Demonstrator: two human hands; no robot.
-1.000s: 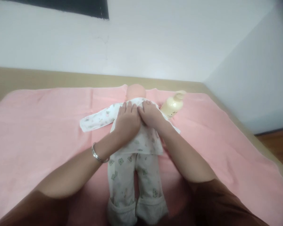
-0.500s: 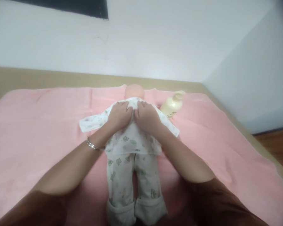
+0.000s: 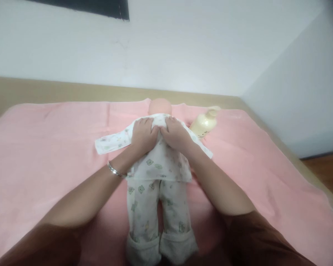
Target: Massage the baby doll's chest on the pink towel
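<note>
A baby doll (image 3: 160,106) lies face down with its bald head at the far end. It wears a white printed top (image 3: 162,168) with the sleeves spread out, and matching trousers (image 3: 144,210) with turned-up cuffs. My left hand (image 3: 144,135) rests flat on the left side of the doll's upper back, fingers pointing to the shoulder. My right hand (image 3: 176,133) lies flat on the right side. Both thumbs reach inward and nearly meet over the spine. Neither hand grips anything. A silver bangle (image 3: 115,169) circles my left wrist.
A pink blanket (image 3: 58,147) lies under the doll on a tan surface (image 3: 80,92). A pale yellow pump bottle (image 3: 205,122) leans or lies beside the doll's right shoulder. White walls (image 3: 183,48) rise behind and to the right. A dark panel (image 3: 100,6) is at top left.
Both hands stay on the doll's upper back; the thumbs now point slightly more upward and inward. The whole view has shifted a little. The doll and bottle look unmoved.
</note>
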